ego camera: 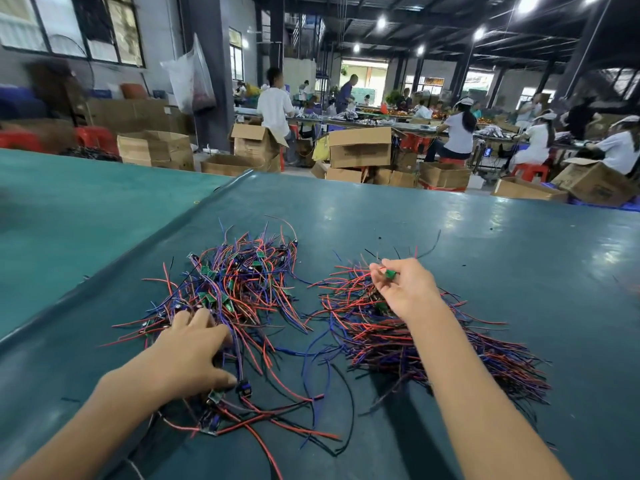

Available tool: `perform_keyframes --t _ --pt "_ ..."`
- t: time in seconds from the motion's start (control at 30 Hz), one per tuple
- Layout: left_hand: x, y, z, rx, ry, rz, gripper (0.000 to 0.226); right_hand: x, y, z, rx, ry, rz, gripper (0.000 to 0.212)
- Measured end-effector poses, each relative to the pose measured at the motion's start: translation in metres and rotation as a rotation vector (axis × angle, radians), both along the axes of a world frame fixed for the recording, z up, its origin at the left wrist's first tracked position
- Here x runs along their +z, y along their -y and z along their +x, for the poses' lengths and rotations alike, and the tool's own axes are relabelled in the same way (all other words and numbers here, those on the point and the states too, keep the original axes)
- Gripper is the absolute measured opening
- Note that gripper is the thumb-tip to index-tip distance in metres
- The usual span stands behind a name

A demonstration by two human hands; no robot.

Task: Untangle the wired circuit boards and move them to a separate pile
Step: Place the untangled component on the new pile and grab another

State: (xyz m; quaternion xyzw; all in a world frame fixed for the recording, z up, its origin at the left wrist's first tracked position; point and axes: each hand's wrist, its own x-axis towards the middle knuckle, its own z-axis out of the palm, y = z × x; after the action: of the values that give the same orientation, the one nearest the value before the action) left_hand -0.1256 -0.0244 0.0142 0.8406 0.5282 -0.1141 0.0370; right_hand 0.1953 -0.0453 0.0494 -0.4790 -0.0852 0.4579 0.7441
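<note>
Our right hand [403,289] pinches a board [390,274] over the centre-right pile [433,341], likely to drop it. Our left hand [194,344] presses, fingers straight, on the centre-left tangle [242,285], probably pinning it.

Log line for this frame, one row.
left hand rests on tangled pile | right hand pinches green board over separate pile

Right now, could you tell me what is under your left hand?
The left hand rests on the tangled pile; red and blue wires show around it. The palm covers the rest.
</note>
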Motion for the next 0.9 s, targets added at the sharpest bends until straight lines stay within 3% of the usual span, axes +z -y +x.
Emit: perform_keyframes --t 0.07,0.17,0.27,0.37,0.4,0.5,0.6,0.73,0.8,0.9 --pt "-0.002 -0.003 0.002 -0.021 0.057 0.048 0.042 -0.002 -0.008 0.014 -0.047 0.080 -0.092 0.023" --pt "-0.003 -0.009 0.005 -0.008 0.109 0.125 0.022 -0.003 -0.012 0.020 -0.099 0.343 -0.239 0.015" --pt "-0.006 -0.011 0.004 0.022 0.181 0.117 0.018 -0.005 -0.009 0.024 -0.086 0.733 -0.513 0.023" --pt "-0.007 -0.012 0.004 0.044 0.348 0.090 0.024 -0.003 0.005 0.006 -0.052 1.098 -0.620 0.029" --pt "-0.007 -0.012 0.006 0.045 0.420 0.101 0.025 -0.003 0.011 -0.008 -0.089 1.241 -0.578 0.033" --pt "-0.006 -0.014 0.013 0.054 0.659 0.124 0.023 -0.013 0.031 -0.070 -0.085 1.499 -0.118 0.018" --pt "-0.003 -0.017 0.023 0.057 0.820 0.074 0.023 -0.036 0.037 -0.119 0.194 1.497 0.007 0.012" --pt "0.011 -0.017 0.038 0.074 1.262 -0.151 0.023 -0.054 0.031 -0.131 0.464 1.279 -0.083 0.049" --pt "0.021 -0.014 0.043 0.089 1.466 -0.259 0.021 -0.056 0.030 -0.126 0.531 1.186 0.007 0.038" --pt "0.035 -0.011 0.052 0.107 1.702 -0.416 0.015 -0.053 0.033 -0.121 0.465 1.002 0.210 0.017"
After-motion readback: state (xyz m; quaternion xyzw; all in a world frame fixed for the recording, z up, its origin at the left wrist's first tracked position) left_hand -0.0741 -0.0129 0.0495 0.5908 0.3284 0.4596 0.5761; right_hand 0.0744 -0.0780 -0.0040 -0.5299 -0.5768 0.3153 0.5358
